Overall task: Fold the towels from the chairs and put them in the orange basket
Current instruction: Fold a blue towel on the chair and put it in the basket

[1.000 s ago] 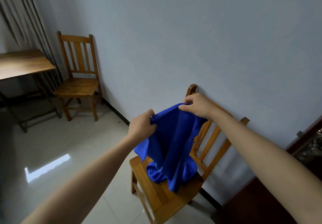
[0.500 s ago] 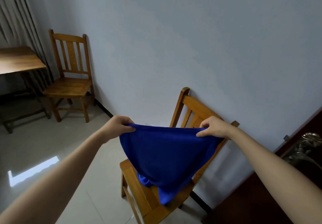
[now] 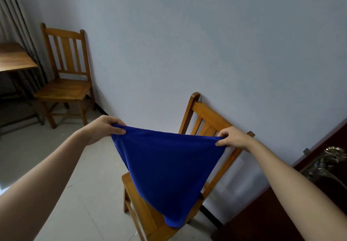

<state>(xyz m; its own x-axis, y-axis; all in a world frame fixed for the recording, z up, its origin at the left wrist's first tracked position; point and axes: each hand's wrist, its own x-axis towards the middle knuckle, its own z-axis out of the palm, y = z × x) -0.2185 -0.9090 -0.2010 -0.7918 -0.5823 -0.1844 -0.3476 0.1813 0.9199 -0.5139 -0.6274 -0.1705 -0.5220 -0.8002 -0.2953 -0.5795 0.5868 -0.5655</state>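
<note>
We see a plain room: pale grey-blue wall [image 3: 206, 34], light tiled floor [image 3: 56, 156].
At far left we find a wooden table [image 3: 13, 60] before a grey curtain [image 3: 11, 15], a wooden chair [image 3: 63, 88] beside it against the wall, a dark skirting [image 3: 102, 110] at the wall's foot, and dark brown furniture [image 3: 281, 214] at the right.

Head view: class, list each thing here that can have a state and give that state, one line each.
left hand: grips the blue towel at its top left corner.
right hand: pinches its top right corner.
blue towel: unfolded, stretched between the hands, hanging to a point.
near chair: upright against the wall, behind the towel.
far chair: upright by the wall, beside the table.
</note>
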